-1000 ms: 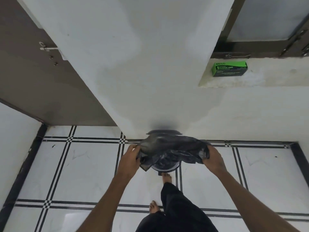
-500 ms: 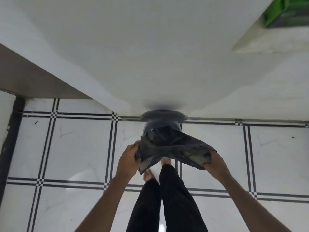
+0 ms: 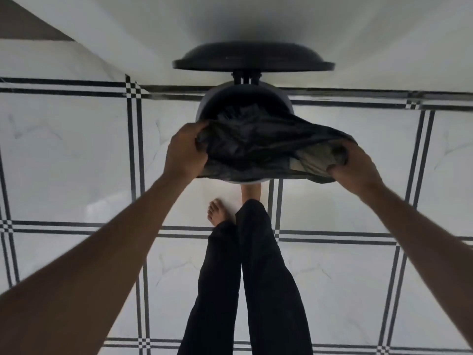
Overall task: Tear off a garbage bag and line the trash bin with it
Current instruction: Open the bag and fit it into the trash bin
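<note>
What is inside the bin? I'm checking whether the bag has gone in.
Part of the garbage bag hangs into the bin; both hands grip it. The bottom is hidden.

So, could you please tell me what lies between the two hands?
In the head view, the garbage bag stretches between the left hand and right hand, over the trash bin.
</note>
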